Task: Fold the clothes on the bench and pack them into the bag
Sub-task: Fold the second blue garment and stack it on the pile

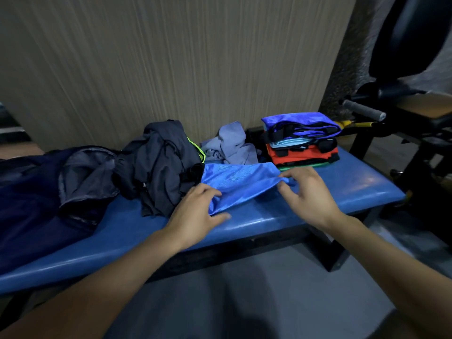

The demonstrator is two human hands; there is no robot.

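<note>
The blue garment (238,184) lies flat on the bench (318,201), at the centre of the padded seat, between the two hands. Its near-left corner sits under the left hand (195,211); its right edge is bunched at the right hand (305,192).

Left hand: fingers curled over the cloth's lower corner, thumb extended along the seat below it; the cloth is pinched between them. Right hand: thumb and forefinger closed on a gathered fold at the garment's 3 o'clock edge, remaining fingers loosely spread and lowered toward the seat.

The garment is a smooth, slightly glossy synthetic with a fine weave, roughly rectangular. The bench is blue vinyl, shiny, with rounded edges.

At 9 o'clock from the garment, touching it, a crumpled dark grey garment (159,167) with a neon yellow trim. Further toward 9 o'clock, the dark navy bag (36,199), mouth open, grey lining showing. At 12 o'clock, a rumpled pale lilac cloth (232,145). At 1 o'clock, a folded stack (303,140): blue on top, orange and green beneath.
</note>
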